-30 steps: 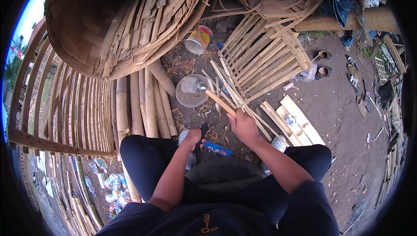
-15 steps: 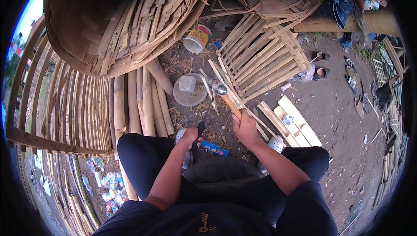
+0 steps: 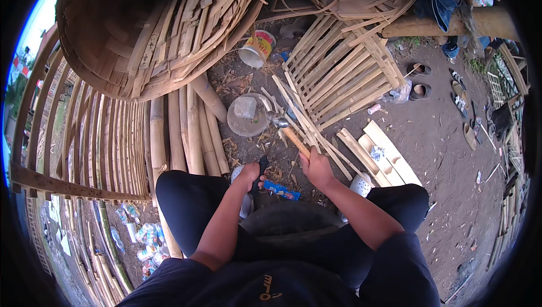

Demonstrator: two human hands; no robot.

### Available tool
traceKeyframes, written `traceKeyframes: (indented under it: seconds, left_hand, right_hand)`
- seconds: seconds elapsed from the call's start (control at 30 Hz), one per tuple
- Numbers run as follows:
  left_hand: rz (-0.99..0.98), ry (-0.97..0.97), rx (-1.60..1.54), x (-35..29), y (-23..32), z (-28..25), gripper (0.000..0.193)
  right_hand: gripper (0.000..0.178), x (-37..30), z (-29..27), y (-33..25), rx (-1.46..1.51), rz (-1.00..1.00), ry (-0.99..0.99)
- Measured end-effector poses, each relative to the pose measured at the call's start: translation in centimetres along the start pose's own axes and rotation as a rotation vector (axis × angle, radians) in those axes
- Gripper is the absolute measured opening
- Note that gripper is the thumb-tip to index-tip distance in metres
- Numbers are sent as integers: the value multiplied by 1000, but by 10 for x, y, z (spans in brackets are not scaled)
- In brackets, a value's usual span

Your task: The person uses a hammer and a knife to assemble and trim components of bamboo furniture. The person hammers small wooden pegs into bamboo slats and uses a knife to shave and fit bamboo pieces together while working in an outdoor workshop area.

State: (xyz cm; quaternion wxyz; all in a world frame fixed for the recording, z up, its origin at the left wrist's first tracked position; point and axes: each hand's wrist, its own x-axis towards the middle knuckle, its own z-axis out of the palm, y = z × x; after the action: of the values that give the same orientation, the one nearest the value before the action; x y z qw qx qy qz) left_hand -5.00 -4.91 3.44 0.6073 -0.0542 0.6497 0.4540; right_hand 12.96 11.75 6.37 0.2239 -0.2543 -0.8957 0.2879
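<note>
My right hand (image 3: 318,170) is wrapped round the wooden handle of a hammer (image 3: 294,141). Its metal head points up and left, near the edge of a round grey slab. Lower down and to the left, my left hand (image 3: 247,177) grips a black-handled tool (image 3: 263,164). A thin dark part of that tool seems to run up toward the hammer head, but its kind cannot be made out. On the round slab (image 3: 255,128) lies a squarish grey block (image 3: 245,107). A blue packet (image 3: 282,190) rests on the ground just right of my left hand.
Bamboo poles (image 3: 192,132) and a slatted bamboo frame (image 3: 118,137) lie left. Ahead are a large woven bamboo piece (image 3: 169,41), a tub (image 3: 257,48) and a slatted panel (image 3: 344,75). Split bamboo pieces (image 3: 389,157) lie right, with shoes (image 3: 419,91) beyond.
The hammer head has shifted slightly down and left, and my right hand has dropped a little. My left hand keeps its hold on the black-handled tool, and the view has tilted slightly.
</note>
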Motion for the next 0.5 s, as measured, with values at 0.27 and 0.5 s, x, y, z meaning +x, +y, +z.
traceKeyframes:
  seconds: [0.27,0.5]
  left_hand:
    - [14,14,12,1,-6,-14,35]
    - [18,-51,51,16,-5,-9,36]
  right_hand:
    - [34,16,-13,-23,-111,71,-147]
    - [28,-9,23,15,-9,125,-161]
